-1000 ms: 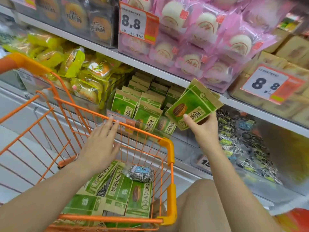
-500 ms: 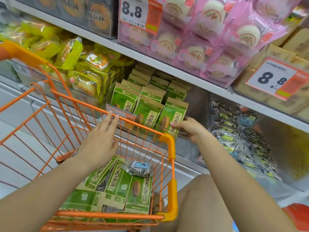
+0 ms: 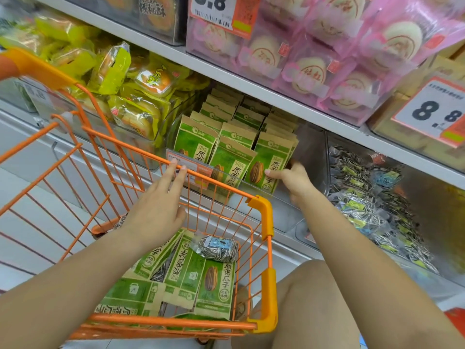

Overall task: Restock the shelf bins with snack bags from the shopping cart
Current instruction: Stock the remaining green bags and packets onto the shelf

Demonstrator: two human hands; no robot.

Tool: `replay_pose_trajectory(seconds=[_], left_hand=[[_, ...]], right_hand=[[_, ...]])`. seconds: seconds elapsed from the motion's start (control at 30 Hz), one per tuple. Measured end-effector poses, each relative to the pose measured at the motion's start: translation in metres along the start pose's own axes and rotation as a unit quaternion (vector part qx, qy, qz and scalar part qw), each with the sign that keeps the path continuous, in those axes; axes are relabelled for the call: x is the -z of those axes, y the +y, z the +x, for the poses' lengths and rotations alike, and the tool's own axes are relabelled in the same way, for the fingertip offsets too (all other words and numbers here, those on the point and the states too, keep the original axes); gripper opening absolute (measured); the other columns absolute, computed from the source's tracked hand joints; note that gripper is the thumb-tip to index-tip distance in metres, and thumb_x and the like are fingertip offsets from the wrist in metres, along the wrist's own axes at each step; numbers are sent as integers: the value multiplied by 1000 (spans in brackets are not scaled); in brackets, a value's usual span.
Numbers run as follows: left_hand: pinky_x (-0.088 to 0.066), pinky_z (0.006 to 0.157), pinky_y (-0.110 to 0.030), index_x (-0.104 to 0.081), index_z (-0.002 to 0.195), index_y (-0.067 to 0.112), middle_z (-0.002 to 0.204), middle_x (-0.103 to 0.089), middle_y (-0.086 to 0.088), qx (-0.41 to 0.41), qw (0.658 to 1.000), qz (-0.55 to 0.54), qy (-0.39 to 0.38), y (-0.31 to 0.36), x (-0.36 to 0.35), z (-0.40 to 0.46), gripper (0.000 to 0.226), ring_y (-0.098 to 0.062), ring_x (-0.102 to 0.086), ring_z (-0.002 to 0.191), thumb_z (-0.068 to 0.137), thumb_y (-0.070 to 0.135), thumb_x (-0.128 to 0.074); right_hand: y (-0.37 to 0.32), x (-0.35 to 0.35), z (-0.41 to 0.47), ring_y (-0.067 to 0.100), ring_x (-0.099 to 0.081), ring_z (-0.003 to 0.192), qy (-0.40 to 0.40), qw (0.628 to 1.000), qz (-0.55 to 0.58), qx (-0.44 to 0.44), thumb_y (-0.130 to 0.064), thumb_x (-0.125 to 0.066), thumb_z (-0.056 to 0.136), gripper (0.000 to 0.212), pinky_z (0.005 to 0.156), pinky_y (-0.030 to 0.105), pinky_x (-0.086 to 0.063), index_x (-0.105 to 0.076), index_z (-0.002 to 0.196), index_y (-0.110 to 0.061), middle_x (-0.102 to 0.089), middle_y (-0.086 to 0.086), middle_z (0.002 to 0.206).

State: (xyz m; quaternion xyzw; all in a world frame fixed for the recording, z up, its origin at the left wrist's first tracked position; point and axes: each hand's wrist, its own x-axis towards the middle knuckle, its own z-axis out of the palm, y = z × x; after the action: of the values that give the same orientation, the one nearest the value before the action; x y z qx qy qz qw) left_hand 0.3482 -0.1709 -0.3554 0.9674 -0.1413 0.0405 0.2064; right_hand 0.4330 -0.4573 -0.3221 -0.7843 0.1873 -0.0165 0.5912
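1. At the front right of the clear shelf bin (image 3: pixel 281 197), the right hand (image 3: pixel 294 182) pinches the rightmost green sunflower-seed bag (image 3: pixel 270 162): thumb on its printed face, remaining fingers curled behind its right edge; the bag stands upright inside the bin
2. To the thumb's left, further green seed bags (image 3: pixel 226 157) stand upright in rows running toward the back of the bin
3. The left hand (image 3: pixel 158 210) is relaxed and grips nothing; its straight fingertips (image 3: pixel 173 163) rest on the far rim of the orange shopping cart (image 3: pixel 264 248), just in front of the bin's price label (image 3: pixel 187 170)
4. Below the left palm, green seed bags (image 3: pixel 201 280) lie flat in the cart, with one clear packet of striped seeds (image 3: pixel 216 248) lying on top of them
5. Right of the right-hand fingers, a neighbouring bin holds clear striped-seed packets (image 3: pixel 372 212); above them, pink pastry packs (image 3: pixel 314 59) fill the upper shelf
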Motion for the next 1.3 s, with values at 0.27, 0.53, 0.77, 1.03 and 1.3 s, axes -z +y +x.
replay_pose_trajectory(seconds=[0.27, 0.53, 0.77, 1.03, 1.3], left_hand=[[-37, 101, -33, 8, 151, 19, 158, 17, -2, -2, 1000, 3, 6, 0, 0, 0, 79, -24, -22, 141, 95, 26, -47], [-41, 97, -33, 9, 151, 21, 157, 20, 1, 3, 1000, 6, 2, 1, 0, -1, 78, -24, -23, 141, 95, 25, -46], [-44, 92, -33, 8, 151, 22, 157, 19, 2, 4, 1000, -1, 1, 0, -1, -1, 79, -25, -27, 139, 95, 25, -47], [-43, 93, -37, -16, 151, 22, 159, 7, 3, 12, 999, -6, -48, -3, 28, 1, 64, -26, -32, 136, 96, 33, -46], [-39, 97, -31, -35, 143, 18, 140, -47, -7, 56, 926, 137, -348, -56, 60, -20, 53, -23, -47, 123, 98, 46, -38]], right_hand=[[-3, -6, -8, 17, -57, 102, 81, 967, -223, 91, -26, -79, 78, 81, 89, 39, -50, -30, 140, -9, -59, 1, 109], [-2, -11, -9, 28, -61, 108, -51, 968, -241, 41, -28, -56, 96, 33, 90, 45, -53, -55, 125, -13, -63, 10, 124], [-7, -3, -16, 23, -54, 117, -37, 980, -194, 6, -31, -60, 93, 44, 98, 42, -46, -48, 130, -11, -56, 8, 135], [-13, -22, -111, 9, -63, 94, 46, 899, -178, 398, -17, -50, 94, 24, 81, 32, -52, -59, 114, -24, -66, -8, 99], [-4, -110, -117, 24, -59, 90, -322, 633, -640, 292, -37, -50, 95, 34, 57, 29, -41, -58, 121, -18, -67, 4, 105]])
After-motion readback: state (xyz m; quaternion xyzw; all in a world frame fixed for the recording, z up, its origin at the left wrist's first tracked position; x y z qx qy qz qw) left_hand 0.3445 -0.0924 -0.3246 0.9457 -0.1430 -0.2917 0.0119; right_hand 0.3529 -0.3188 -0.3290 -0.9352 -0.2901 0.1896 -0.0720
